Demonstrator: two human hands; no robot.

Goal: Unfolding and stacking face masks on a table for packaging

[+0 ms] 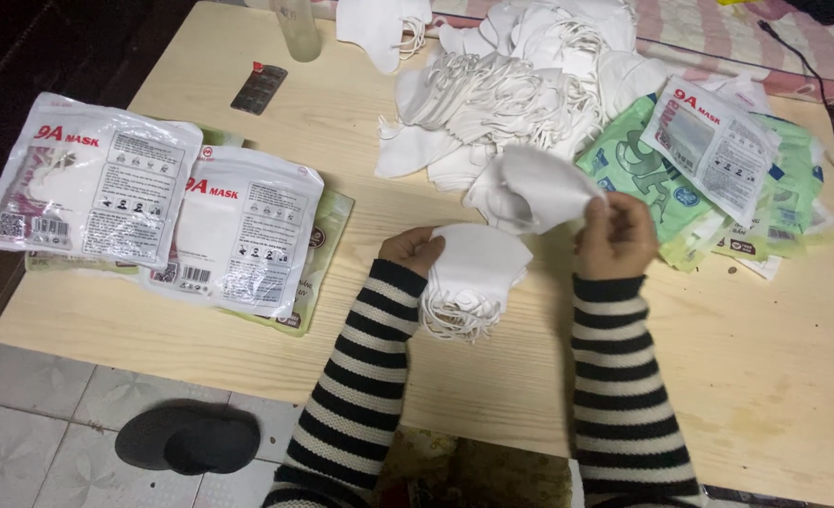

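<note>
Pale wooden surface (247, 367): left hand (415, 252) is gripping a mask stack (473, 277), right hand (614, 235) is pinching one loose mask (539, 188), ready for stacking

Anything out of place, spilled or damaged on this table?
Nothing damaged. The loose white masks lie in a tangled heap, and empty green and white packets are strewn at the right. The left hand holds a neat stack of masks; the right hand pinches one mask.
</note>
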